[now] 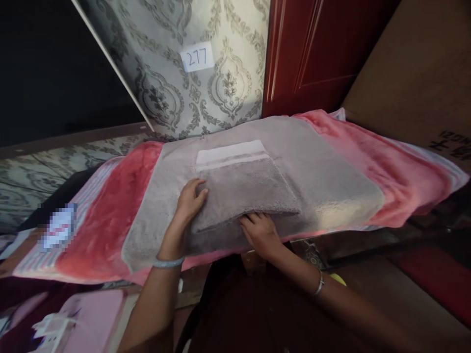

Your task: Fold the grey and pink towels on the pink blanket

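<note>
A grey plush towel [243,186], folded into a rough rectangle with a white band along its far edge, lies on a larger light grey cloth [316,166]. My left hand [191,198] rests at the towel's left side, thumb and fingers apart. At the near edge of the towel is my right hand [261,233], its fingers together and curled at the slightly raised edge. The right thumb is hidden, and the fingertips are partly covered by the fabric.
A pink and red blanket [106,211] with striped edges covers the surface beneath the cloth. Behind stand a patterned wall with a paper marked 277 [197,57], a red door [309,49], a dark screen [66,68] and a cardboard box [415,73]. A pink stool-like object [95,314] is lower left.
</note>
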Demonstrator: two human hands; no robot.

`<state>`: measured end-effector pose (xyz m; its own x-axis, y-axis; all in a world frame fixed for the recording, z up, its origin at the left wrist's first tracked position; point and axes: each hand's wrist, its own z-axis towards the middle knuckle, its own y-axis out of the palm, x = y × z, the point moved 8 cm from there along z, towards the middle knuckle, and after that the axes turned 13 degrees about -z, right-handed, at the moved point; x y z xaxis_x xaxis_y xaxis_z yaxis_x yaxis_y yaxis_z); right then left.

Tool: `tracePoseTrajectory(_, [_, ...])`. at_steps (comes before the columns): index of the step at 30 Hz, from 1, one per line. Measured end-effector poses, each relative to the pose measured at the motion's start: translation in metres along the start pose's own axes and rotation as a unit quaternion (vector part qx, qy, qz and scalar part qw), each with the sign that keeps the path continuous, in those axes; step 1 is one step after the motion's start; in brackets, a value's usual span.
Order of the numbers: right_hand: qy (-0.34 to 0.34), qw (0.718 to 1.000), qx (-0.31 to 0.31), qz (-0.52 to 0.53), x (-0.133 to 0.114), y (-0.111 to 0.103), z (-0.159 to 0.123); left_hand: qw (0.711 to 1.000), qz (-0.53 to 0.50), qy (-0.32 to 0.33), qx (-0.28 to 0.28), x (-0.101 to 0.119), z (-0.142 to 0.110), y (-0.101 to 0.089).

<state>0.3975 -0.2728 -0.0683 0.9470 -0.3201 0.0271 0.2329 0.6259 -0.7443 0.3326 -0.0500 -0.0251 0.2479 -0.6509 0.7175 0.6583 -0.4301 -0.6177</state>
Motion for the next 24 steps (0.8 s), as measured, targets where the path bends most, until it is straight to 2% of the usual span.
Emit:
tracePoseTrajectory(4, [-0.004, 0.999, 0.053, 0.001, -0.001, 0.001, 0.0, 0.997, 0.007, -0.041, 0.058, -0.033, 0.004, 0.004])
tracePoseTrajectory(8, [-0.01, 0.995, 0.091, 0.041, 0.002, 0.005, -0.004, 0.994, 0.012, -0.036, 0.102, -0.043, 0.001, 0.008])
tracePoseTrajectory(18, [-0.009, 0.996, 0.077, 0.047, 0.0, 0.012, -0.01, 0.993, 0.047, -0.012, 0.104, -0.036, -0.001, 0.008])
tracePoseTrajectory(21, [-0.013, 0.997, 0.065, 0.039, -0.001, 0.011, -0.009, 0.99, 0.091, 0.018, 0.107, -0.021, 0.0, 0.004])
tracePoseTrajectory(24, [-0.011, 0.998, 0.051, 0.03, -0.003, 0.012, -0.007, 0.99, 0.113, 0.06, 0.052, -0.002, 0.01, 0.009])
